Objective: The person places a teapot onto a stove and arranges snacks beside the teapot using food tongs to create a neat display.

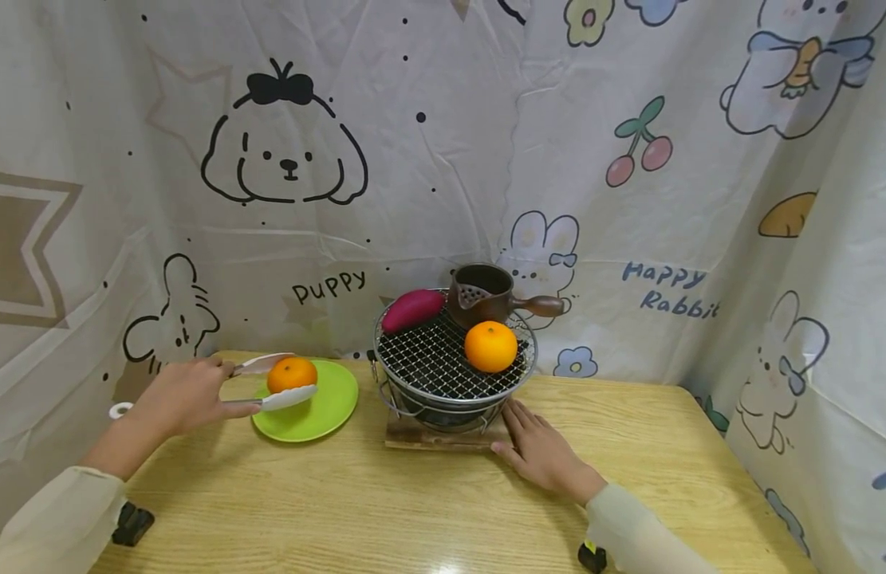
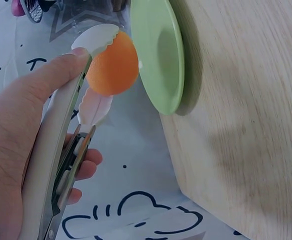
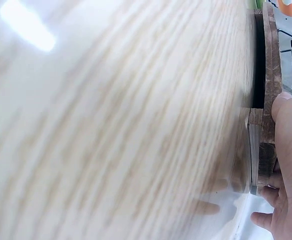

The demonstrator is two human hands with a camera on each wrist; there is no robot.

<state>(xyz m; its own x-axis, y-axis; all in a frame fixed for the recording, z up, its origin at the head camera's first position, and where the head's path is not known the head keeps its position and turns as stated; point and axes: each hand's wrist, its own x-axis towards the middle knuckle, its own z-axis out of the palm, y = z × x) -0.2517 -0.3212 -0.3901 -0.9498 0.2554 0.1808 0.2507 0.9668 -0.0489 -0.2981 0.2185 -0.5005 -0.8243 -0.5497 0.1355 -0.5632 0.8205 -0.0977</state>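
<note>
Table: pale wooden tabletop [image 1: 414,510].
Orange: round glossy orange mandarin [image 1: 292,373], over green plate's [image 1: 335,406] 9 o'clock side.
Left hand [image 1: 180,396]: squeezing white-tipped metal tongs [image 1: 270,383] on it.
Right hand [image 1: 543,454]: flat, fingers straight, touching wooden grill base [image 1: 414,437].

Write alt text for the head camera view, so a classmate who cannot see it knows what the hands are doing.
The left hand holds white tongs clamped on an orange above a green plate. The right hand rests flat against the wooden base of a mesh grill carrying a second orange, a purple sweet potato and a brown pot.
</note>
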